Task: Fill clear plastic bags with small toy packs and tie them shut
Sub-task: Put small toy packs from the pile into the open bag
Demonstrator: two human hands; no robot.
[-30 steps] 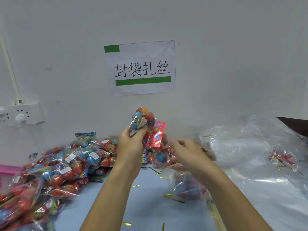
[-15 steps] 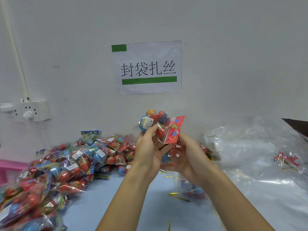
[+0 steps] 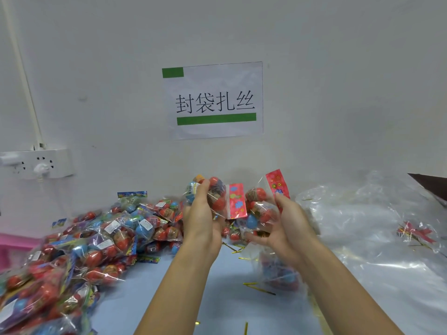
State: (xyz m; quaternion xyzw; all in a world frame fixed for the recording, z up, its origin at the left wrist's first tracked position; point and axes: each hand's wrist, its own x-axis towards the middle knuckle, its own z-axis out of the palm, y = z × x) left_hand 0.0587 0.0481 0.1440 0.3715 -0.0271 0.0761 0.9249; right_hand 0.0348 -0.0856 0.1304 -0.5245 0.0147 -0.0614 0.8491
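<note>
My left hand (image 3: 202,220) is raised above the table and grips a small toy pack (image 3: 217,197) of red and blue eggs with a red printed header. My right hand (image 3: 285,222) holds a second toy pack (image 3: 260,209) just to the right, its red header sticking up. The two packs are close but apart. Below my right wrist lies a clear bag (image 3: 278,274) with toy packs inside. A big pile of toy packs (image 3: 92,245) covers the left of the table. Gold twist ties (image 3: 256,287) lie scattered on the blue table (image 3: 193,296).
A heap of empty clear plastic bags (image 3: 367,233) fills the right side, with a bundle of ties (image 3: 416,234) inside one. The wall behind carries a paper sign (image 3: 214,100) and a power strip (image 3: 36,163). A pink object (image 3: 14,240) shows at the far left.
The hands held one cluster of packs together half a second ago; now they have drawn apart, each with its own pack. The right hand rose from the table a second ago.
</note>
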